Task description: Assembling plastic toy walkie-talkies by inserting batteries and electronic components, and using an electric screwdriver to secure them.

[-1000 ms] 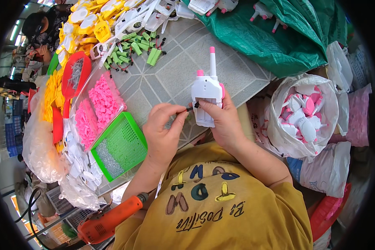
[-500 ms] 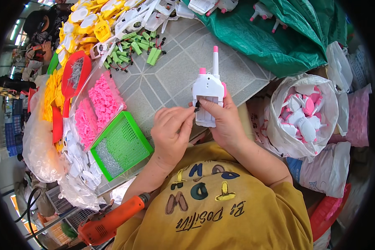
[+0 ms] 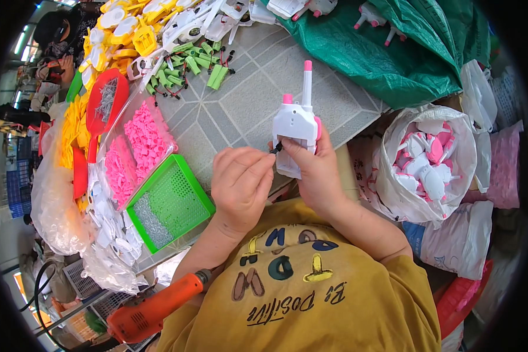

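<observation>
A white toy walkie-talkie (image 3: 291, 124) with a pink-tipped antenna, a pink knob and a pink side part is held upright before my chest. My right hand (image 3: 321, 176) grips it from the right and below, its thumb over the open compartment. My left hand (image 3: 240, 185) pinches a small black connector (image 3: 276, 149) at the left edge of that compartment. My right thumb is close to the connector, but whether it presses on it I cannot tell. The inside of the compartment is partly hidden by the thumb.
Green battery packs (image 3: 217, 77) with wires lie on the grey table (image 3: 246, 88). Leftward are a green tray (image 3: 200, 205) with screws, bagged pink parts (image 3: 146, 138) and a red scoop (image 3: 92, 132). An orange power drill (image 3: 158, 308) is by my left forearm. A white sack (image 3: 393, 141) stands right.
The walkie-talkie has shifted slightly right and tilted a little. My left fingers still pinch the black connector, and my right hand keeps its hold.
</observation>
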`<state>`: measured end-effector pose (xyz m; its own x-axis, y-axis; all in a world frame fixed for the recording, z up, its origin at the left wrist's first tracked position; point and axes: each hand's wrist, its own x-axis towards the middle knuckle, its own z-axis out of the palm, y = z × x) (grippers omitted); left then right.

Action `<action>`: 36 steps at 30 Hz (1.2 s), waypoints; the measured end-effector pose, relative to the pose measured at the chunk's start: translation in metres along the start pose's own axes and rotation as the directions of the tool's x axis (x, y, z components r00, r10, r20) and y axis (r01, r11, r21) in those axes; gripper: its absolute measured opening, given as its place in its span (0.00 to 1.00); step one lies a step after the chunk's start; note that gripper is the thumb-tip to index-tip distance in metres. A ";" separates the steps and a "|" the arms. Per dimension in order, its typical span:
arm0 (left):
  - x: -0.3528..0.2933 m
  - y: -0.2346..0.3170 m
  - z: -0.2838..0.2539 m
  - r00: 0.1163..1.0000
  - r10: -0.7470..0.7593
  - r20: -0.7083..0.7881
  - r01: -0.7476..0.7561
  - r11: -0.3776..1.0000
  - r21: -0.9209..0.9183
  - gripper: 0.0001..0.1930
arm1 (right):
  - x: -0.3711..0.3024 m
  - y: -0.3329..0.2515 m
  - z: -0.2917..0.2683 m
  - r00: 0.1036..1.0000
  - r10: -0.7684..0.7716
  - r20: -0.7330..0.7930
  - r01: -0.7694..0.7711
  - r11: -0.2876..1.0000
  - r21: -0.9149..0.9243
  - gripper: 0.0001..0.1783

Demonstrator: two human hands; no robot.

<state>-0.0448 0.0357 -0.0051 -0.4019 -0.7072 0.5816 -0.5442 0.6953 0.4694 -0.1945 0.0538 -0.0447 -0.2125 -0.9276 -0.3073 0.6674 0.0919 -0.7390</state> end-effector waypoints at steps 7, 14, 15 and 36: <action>0.000 0.001 0.003 0.999 0.031 -0.007 -0.031 1.000 0.003 0.15 | -0.006 -0.003 0.006 0.996 -0.093 -0.001 0.093 0.995 -0.044 0.19; 0.003 0.006 0.004 1.000 -0.005 -0.019 0.005 1.000 -0.006 0.13 | -0.010 0.000 0.004 0.969 -0.247 0.027 0.247 0.946 -0.208 0.20; 0.003 0.007 0.004 1.000 -0.015 -0.020 0.015 1.000 -0.005 0.13 | -0.009 0.001 0.003 0.959 -0.282 0.037 0.282 0.922 -0.265 0.20; 0.006 0.010 0.000 0.998 0.027 0.051 -0.028 0.999 0.023 0.12 | -0.011 -0.001 0.000 0.977 -0.213 0.033 0.215 0.951 -0.225 0.22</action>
<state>-0.0525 0.0385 0.0026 -0.4538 -0.6938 0.5592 -0.5493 0.7119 0.4375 -0.1928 0.0641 -0.0406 -0.3255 -0.9375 -0.1230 0.4286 -0.0304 -0.9030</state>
